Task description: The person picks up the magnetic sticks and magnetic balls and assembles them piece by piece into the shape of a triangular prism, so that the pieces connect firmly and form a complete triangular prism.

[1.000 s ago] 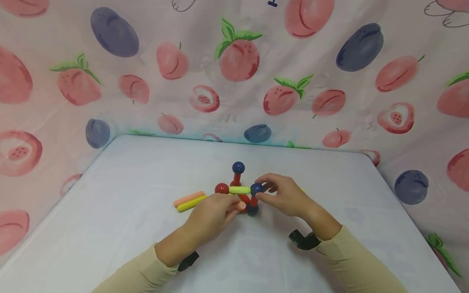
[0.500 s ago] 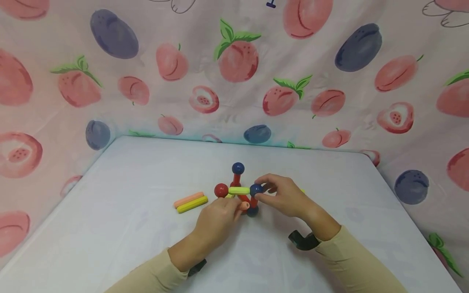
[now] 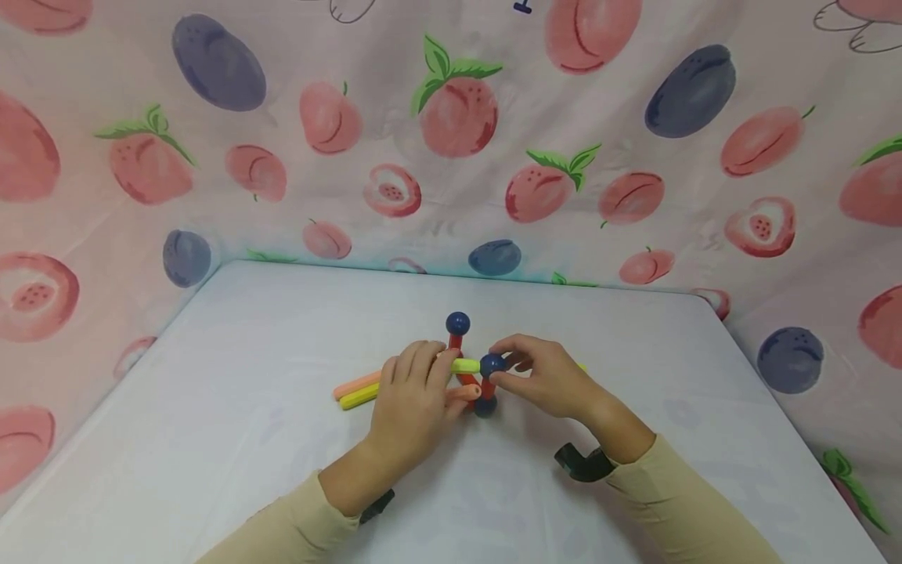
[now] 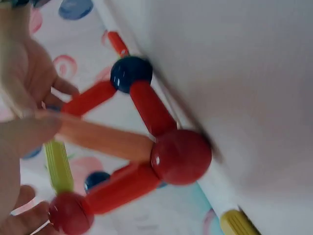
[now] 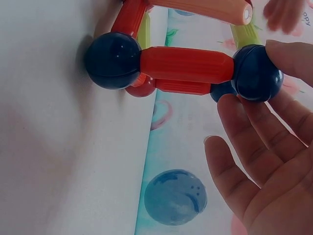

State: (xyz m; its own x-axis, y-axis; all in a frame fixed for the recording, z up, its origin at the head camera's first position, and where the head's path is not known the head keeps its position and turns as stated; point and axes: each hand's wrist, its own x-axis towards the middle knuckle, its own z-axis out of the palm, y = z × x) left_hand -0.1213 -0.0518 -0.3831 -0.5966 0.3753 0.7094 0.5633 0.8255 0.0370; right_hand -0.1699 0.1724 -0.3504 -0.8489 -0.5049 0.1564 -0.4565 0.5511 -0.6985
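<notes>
A frame of magnetic rods and balls stands at mid-table. My left hand point(image 3: 412, 403) holds an orange rod point(image 4: 105, 139) with the thumb along it, and its fingers reach over to the upper red ball point(image 4: 71, 213). One rod end meets the lower red ball point(image 4: 181, 156); whether it is attached I cannot tell. At the frame's right upper corner, my right hand point(image 3: 550, 376) pinches a blue ball point(image 5: 257, 72). A lime rod point(image 3: 465, 366) and an upright red rod point(image 5: 186, 64) join that ball. Another blue ball point(image 3: 458, 323) tops the back post.
Left of the frame, a loose orange rod point(image 3: 355, 385) and a yellow rod point(image 3: 359, 396) lie side by side, partly behind my left hand. A yellow tip point(image 3: 582, 366) shows behind my right hand. Fruit-patterned cloth point(image 3: 395, 117) hangs behind the white table point(image 3: 211, 470).
My left hand has raised and spread its fingers over the upper red ball, with the orange rod still in it. The right hand stays on the blue ball.
</notes>
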